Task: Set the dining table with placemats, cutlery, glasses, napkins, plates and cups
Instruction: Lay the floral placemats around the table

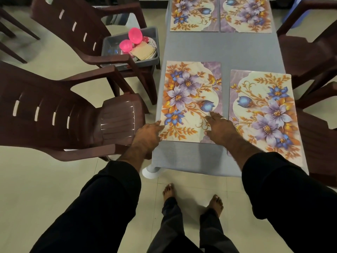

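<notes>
Several floral placemats lie on the grey table. The near left placemat has both my hands on it. My left hand touches its near left corner with straight fingers. My right hand lies flat on its near right part, fingers extended, a ring on one finger. The near right placemat lies beside it, and two more placemats lie at the far end. A grey bin on a chair to the left holds pink cups, plates and folded beige napkins.
Dark brown plastic chairs stand around the table: one near left, one behind it bearing the bin, and two on the right. My bare feet stand on the cream tiled floor at the table's near end.
</notes>
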`<state>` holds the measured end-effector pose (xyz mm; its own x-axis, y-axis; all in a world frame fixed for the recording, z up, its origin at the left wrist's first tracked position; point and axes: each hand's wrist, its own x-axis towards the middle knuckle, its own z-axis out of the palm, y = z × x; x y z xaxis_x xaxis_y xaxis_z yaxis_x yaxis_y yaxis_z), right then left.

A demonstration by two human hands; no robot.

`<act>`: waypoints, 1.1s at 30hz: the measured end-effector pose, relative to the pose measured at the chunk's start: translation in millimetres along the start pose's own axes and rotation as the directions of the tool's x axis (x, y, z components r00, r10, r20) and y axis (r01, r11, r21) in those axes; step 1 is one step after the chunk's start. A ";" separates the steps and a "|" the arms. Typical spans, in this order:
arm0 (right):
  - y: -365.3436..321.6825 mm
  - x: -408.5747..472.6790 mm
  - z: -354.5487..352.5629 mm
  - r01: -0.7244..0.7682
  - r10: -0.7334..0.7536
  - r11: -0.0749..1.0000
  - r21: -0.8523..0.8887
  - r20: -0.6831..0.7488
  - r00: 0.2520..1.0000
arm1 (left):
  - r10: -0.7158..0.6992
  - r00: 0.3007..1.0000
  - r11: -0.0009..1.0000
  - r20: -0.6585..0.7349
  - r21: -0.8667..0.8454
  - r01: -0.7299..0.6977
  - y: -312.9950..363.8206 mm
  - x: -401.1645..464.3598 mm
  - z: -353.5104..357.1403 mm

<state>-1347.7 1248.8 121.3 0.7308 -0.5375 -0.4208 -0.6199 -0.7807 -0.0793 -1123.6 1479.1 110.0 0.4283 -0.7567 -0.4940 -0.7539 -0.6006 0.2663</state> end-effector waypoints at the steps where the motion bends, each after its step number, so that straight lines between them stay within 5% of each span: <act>1: -0.8 -1.8 0.7 -0.002 0.002 1.000 0.000 0.000 1.000 | -0.004 1.000 1.000 0.000 -0.012 0.004 -0.7 -1.8 0.9; 25: -12.8 -22.6 13.4 -0.015 0.015 1.000 0.014 0.027 1.000 | -0.089 0.995 0.990 -0.055 -0.116 0.082 -2.5 -36.7 15.7; 33: -8.2 -30.1 2.8 -0.007 0.007 1.000 0.005 -0.043 0.999 | -0.023 0.997 0.999 -0.080 -0.024 0.021 -0.3 -45.6 7.6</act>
<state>-1365.4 1272.3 132.2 0.7381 -0.5560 -0.3822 -0.6261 -0.7755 -0.0810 -1146.8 1515.7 126.2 0.4839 -0.7612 -0.4318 -0.7326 -0.6222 0.2758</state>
